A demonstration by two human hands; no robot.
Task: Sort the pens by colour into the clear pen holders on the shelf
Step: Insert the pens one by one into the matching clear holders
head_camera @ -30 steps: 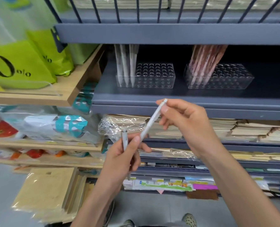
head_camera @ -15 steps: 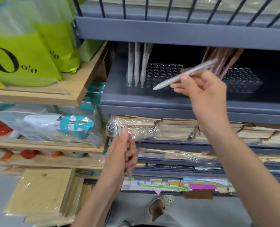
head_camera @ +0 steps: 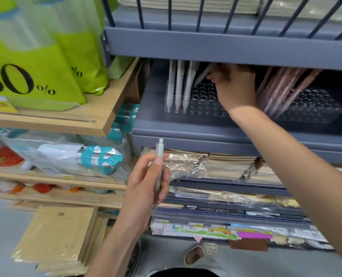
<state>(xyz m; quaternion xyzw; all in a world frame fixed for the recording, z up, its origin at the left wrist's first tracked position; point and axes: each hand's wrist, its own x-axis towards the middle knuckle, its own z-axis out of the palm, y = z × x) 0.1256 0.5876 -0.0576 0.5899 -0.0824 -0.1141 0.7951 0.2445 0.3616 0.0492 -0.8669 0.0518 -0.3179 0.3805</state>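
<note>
Head view: the right hand (head_camera: 234, 86) is inside the grey shelf (head_camera: 186, 140), above the left holder (head_camera: 202, 110). Its fingers (head_camera: 212, 76) are curled and pinch the upper part of a pale pen (head_camera: 202, 74); shadow under the upper shelf hides the exact grip.

Key relation: the pale pen lies down and to the left of the fingers. Its long axis is tilted, top end toward the hand and lower end toward the open holes just beside the three white pens (head_camera: 178, 84). Those three stand upright in the holder's leftmost column. Whether the lower end has entered a hole cannot be told.

The right holder (head_camera: 316, 110) carries the pink pens (head_camera: 282, 86), which lean to the right, on the far side of the right hand's wrist. By colour, the left holder appears to be the correct target for the pale pen.

The left hand (head_camera: 146, 182) is well below the shelf, fingers wrapped round a spare pen (head_camera: 159, 154) held upright, clicker end up. The right hand is therefore the nearer one to the holder.

Judgement: the coming move calls for swinging the pale pen's axis toward vertical over a free hole, then lowering it.
</note>
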